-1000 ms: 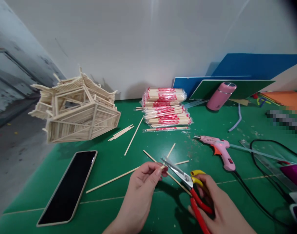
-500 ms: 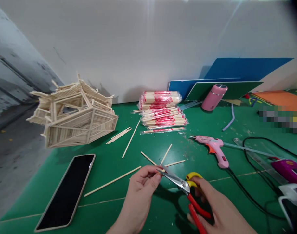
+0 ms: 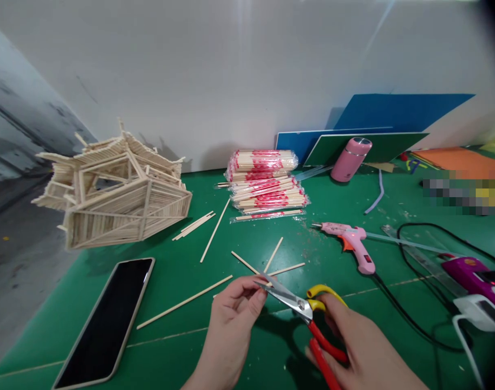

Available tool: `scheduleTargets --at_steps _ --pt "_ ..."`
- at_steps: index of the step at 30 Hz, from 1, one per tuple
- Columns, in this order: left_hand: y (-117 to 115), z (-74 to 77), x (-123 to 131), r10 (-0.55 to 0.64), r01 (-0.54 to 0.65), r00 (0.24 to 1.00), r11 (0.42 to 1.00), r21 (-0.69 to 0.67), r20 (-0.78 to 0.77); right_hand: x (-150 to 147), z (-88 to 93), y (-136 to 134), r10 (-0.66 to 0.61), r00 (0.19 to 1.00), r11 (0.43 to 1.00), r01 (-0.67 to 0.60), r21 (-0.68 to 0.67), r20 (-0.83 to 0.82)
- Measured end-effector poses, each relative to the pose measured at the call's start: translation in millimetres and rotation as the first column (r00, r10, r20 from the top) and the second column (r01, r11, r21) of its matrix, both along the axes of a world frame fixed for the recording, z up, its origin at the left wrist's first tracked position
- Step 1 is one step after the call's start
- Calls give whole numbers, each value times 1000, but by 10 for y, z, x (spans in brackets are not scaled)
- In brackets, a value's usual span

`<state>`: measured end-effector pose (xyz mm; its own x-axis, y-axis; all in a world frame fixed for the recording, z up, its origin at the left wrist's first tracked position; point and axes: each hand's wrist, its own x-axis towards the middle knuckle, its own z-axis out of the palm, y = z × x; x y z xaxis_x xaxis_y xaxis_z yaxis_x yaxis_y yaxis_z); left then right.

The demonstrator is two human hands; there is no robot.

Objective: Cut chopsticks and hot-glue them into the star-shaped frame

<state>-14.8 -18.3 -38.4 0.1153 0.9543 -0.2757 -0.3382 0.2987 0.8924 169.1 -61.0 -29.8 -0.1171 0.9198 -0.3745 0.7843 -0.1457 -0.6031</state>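
My right hand (image 3: 353, 338) grips a pair of scissors (image 3: 298, 304) with silver blades and red and yellow handles. The blades are slightly apart and point left, at the fingertips of my left hand (image 3: 235, 319). That hand is closed in a pinch on a thin wooden stick (image 3: 269, 283), of which only a short pale bit shows between the blades; the rest is hidden by fingers and steel. Just beyond the blades lie loose wooden sticks (image 3: 244, 261), crossing near the scissor tips. Another long stick (image 3: 184, 302) rests left of my left hand.
A stick-built model house (image 3: 129, 216) stands at left, behind a phone (image 3: 105, 325). Wrapped chopsticks (image 3: 267, 189) are piled by the wall. Rightward are a pink glue gun (image 3: 351, 235) with its black cord (image 3: 397, 306), a pink bottle (image 3: 350, 161) and a purple power strip (image 3: 473, 281).
The whole view has shifted a little, so things appear slightly farther left. Both hands and the scissors keep nearly the same pose around the stick.
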Motion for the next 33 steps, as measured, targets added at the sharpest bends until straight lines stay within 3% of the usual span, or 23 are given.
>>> scheduleTargets --at_steps 8,18,27,33 --pt "-5 -5 -46 46 -45 999 999 -18 28 -48 -33 0 -2 993 1000 3 4 -117" --pt "-2 10 -51 -1 1 1000 999 54 7 -45 -54 -4 -48 975 999 41 -37 -219" --pt "-10 62 -23 80 -78 996 996 50 -28 -46 -75 -33 -35 968 998 20 -64 -249" --pt "-13 38 -31 58 -52 996 995 89 -68 -78 -26 -26 -34 965 997 15 -75 -262"
